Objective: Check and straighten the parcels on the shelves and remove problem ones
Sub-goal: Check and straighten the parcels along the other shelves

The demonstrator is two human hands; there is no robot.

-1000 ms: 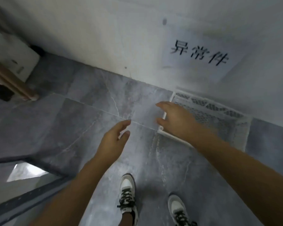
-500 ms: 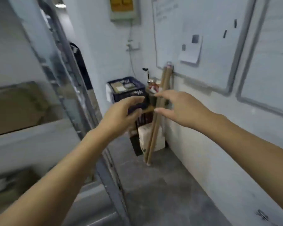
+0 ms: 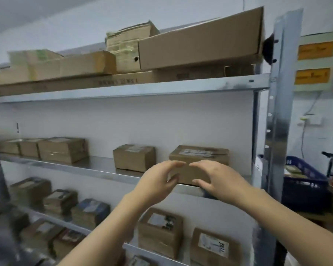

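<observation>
A brown cardboard parcel (image 3: pixel 200 154) with a label on top stands at the right end of the middle metal shelf (image 3: pixel 85 169). My left hand (image 3: pixel 158 181) and my right hand (image 3: pixel 217 179) hover in front of it, fingers loosely curved, fingertips almost meeting. Neither hand holds anything, and I cannot tell whether they touch the parcel. A second, similar parcel (image 3: pixel 134 157) stands a little to its left. Further parcels (image 3: pixel 62 149) are grouped at the left of the same shelf.
The top shelf (image 3: pixel 142 89) carries stacked boxes, with a long flat carton (image 3: pixel 200 47) tilted on top. Labelled parcels (image 3: pixel 160 231) fill the lower shelves. The rack's upright post (image 3: pixel 279 112) stands at the right, with a blue crate (image 3: pixel 304 181) beyond it.
The view has swung from the floor and a white basket, past the wall corner, up to the shelves. Both hands stay raised and empty, now in front of the right-hand parcel.
</observation>
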